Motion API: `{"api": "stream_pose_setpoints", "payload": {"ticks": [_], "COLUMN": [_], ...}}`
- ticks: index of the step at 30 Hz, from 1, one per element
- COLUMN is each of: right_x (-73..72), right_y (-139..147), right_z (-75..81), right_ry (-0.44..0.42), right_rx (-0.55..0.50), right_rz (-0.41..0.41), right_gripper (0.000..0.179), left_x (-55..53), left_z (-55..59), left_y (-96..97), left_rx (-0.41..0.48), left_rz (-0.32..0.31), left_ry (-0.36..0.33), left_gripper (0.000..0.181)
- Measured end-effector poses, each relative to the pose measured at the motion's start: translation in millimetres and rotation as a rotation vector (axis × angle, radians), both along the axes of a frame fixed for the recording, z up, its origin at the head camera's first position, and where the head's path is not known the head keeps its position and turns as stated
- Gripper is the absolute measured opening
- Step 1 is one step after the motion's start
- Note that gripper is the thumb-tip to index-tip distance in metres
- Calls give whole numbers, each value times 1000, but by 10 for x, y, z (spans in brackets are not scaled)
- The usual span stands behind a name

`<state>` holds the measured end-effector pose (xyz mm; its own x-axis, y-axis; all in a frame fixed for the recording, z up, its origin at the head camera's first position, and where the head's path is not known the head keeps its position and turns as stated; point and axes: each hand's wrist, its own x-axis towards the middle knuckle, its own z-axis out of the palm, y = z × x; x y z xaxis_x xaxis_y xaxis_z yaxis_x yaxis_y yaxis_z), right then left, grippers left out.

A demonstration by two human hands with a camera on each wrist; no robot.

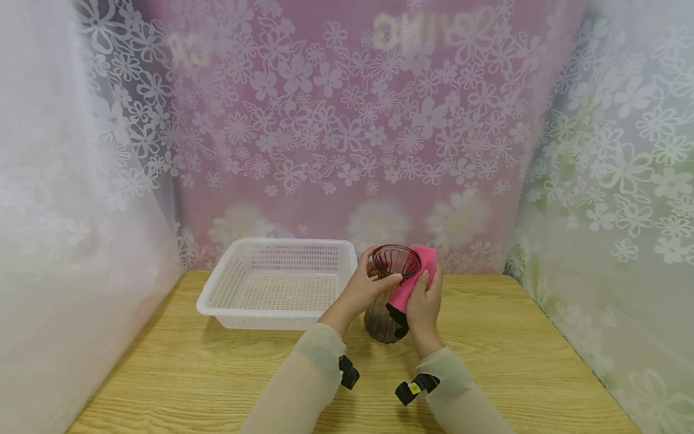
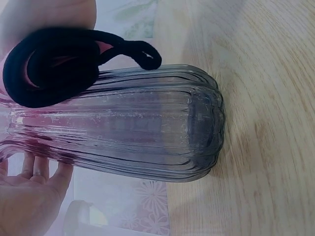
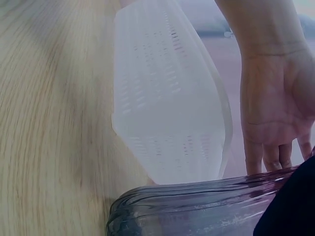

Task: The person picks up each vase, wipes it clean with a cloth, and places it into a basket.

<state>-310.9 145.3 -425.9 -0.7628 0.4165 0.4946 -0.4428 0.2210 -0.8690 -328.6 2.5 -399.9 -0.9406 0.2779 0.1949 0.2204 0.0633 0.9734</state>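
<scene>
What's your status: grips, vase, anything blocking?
Left grip on vase, near rim. Right grip holding cloth against it. Vase roughly upright. Basket at left, apparently not blocking.

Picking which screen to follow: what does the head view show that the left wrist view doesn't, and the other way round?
Only the head view shows the open rim of the vase, the inside of the white basket, the sleeves and the wrist straps.

Only the left wrist view shows the coiled end of the black edge facing the camera.

Both show the vase, pink cloth, left hand, right hand, table and flowered curtain.
</scene>
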Motion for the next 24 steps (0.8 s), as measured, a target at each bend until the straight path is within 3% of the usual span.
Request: {"api": "stream_pose_setpoints", "payload": {"ticks": [8,15,24], "right_x": [-17,-44,-41], "right_y": [73,163,250], "right_z": [-48,-64,-89], "right_ry": [-111,-239,-271], "right_rx": [45,159,239], "right_rz": [45,81,143], "right_gripper": [48,49,43], "left_x": [-13,-16,16], "left_z": [-9,-4,14], "left_y": [3,8,-1], "left_rx": [14,19,9], "left_rz": [-7,-5,-4], "left_ry": [-3,-5,7], "left_gripper": [93,94,93]}}
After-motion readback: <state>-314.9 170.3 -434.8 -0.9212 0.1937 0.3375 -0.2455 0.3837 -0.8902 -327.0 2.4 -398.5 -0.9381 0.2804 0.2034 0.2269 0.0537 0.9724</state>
